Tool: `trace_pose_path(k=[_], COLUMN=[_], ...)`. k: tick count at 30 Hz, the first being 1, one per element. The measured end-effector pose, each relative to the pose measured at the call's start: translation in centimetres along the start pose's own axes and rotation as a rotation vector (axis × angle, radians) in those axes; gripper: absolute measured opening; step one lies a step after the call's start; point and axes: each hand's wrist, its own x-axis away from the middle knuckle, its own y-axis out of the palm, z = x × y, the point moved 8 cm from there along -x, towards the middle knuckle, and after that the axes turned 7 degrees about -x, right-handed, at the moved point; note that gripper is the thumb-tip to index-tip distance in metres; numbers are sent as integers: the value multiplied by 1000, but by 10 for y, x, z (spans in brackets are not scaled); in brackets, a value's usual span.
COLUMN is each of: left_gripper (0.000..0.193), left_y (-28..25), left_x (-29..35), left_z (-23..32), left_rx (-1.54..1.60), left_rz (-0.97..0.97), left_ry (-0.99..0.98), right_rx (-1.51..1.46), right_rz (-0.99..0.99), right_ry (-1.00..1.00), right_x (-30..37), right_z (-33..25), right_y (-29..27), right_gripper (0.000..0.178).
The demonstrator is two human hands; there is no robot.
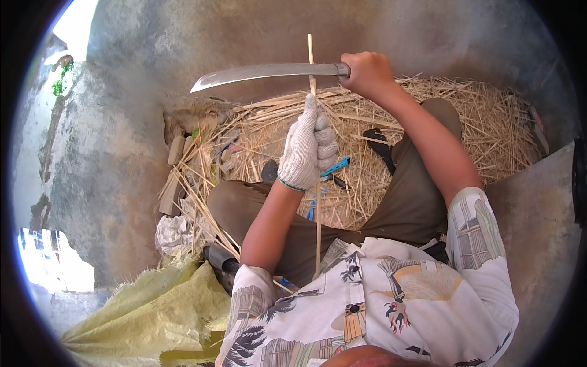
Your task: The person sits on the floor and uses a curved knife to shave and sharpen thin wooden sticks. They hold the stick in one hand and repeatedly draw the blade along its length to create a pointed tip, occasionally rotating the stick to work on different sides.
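Observation:
My left hand (310,147), in a white knitted glove, is closed round a thin pale strip, bamboo by its look (318,229). The strip runs from near my shirt up past the glove, its far end standing out beyond the thumb. Bare and wrapped round a handle, my right hand (369,73) holds a long machete (263,74). Its curved blade points left and crosses the strip just beyond the glove. Whether the edge bites into the strip I cannot tell.
Pale shavings and split strips (489,134) heap round my crossed legs. A turquoise tool (335,166) lies near the glove. Yellow woven sacking (153,309) is at lower left, below a crumpled white bag (175,235). A stained wall (116,165) rises on the left.

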Motion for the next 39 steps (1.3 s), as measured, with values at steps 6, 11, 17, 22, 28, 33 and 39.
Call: trace_pose_path(k=[6,11,17,22,28,33,39], left_gripper=[55,58,57,51,44,43,45], left_y=[18,20,23,26,16,19,38], left_x=[5,3,8,10,-3,-7,-1], left_z=[-12,-9,-26,-14,-10,-20,-32], left_rx=[36,29,16,36,44,-106,-106], left_rz=[-56,-88,-125,-116,-108,-34,-123], left_ry=[-97,-74,-131,-93,-43,-73,-114], right_rx=[-17,67,105,-288,-1185,-1298,-1001], right_rz=[103,45,14,180,121,-69,109], right_ry=[251,45,328,749,695,617,521], right_x=[-14,2,-13,-4,17,20,-3], right_z=[35,16,54,96,62,18,51], right_y=[-19,-21,-22,-49,-16,5,4], right_gripper=[13,15,18,23,39,38,31])
